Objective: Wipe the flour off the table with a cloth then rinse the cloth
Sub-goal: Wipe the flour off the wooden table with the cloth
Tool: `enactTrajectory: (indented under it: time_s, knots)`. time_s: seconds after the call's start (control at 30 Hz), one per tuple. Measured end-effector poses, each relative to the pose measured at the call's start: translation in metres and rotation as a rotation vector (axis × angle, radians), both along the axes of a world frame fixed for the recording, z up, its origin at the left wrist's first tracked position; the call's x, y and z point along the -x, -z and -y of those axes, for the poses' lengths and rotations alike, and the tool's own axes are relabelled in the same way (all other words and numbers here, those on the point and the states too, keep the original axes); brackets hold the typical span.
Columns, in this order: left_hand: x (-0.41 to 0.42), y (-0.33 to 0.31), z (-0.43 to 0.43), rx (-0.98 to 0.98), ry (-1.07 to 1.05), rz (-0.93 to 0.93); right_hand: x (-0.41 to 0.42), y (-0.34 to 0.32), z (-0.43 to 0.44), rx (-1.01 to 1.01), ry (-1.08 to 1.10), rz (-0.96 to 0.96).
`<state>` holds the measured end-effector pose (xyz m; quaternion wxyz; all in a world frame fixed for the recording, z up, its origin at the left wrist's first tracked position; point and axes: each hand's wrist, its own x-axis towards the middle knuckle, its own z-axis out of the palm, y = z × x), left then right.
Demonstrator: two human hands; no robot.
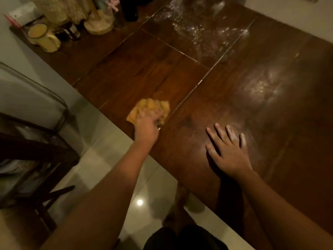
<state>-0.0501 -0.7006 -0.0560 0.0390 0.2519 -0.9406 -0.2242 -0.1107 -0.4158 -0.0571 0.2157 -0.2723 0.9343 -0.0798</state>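
One orange cloth lies crumpled on the dark wooden table, close to its near-left edge. Flour shows as two bright patches: one at 1 o'clock from the cloth near the far edge, one at 3 o'clock from it. The left grip rests on the cloth's 6 o'clock side, arm extended; motion blur hides the fingers, so whether they lie flat or pinch the fabric cannot be told. The right grip, at 4 o'clock from the cloth, lies palm down on the table, five fingers straight and spread, dusted white. One yellow mug stands at 10 o'clock.
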Motion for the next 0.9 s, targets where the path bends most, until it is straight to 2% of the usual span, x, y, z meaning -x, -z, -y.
enactTrajectory:
  time_s: [0.1, 0.13, 0.17, 0.2, 0.3, 0.4, 0.53, 0.7, 0.9]
  knots:
    - [-0.053, 0.002, -0.067, -0.044, 0.425, -0.05, -0.031, -0.006, -0.034, -0.043, 0.07, 0.022]
    - [-0.072, 0.001, -0.081, -0.023, 0.566, 0.0, -0.042, -0.007, -0.044, -0.065, 0.083, 0.024]
    - [-0.086, 0.001, -0.085, -0.02, 0.66, 0.064, -0.053, -0.008, -0.053, -0.089, 0.093, 0.024]
    - [-0.095, 0.001, -0.081, -0.061, 0.664, 0.078, -0.062, -0.008, -0.062, -0.112, 0.1, 0.027]
    - [-0.099, 0.006, -0.044, -0.203, 0.465, 0.042, -0.074, -0.008, -0.079, -0.139, 0.098, 0.064]
    - [-0.087, 0.002, 0.0, -0.175, 0.2, -0.017, -0.074, -0.009, -0.079, -0.147, 0.089, 0.081]
    - [-0.062, -0.012, 0.06, -0.01, -0.123, 0.062, -0.081, -0.009, -0.059, -0.125, 0.066, 0.031]
    - [-0.024, 0.002, 0.151, 0.071, -0.392, 0.046, -0.049, 0.006, 0.012, -0.045, -0.197, -0.156]
    - [-0.002, 0.01, 0.192, 0.245, -0.492, 0.068, -0.039, 0.022, 0.021, 0.008, -0.236, -0.258]
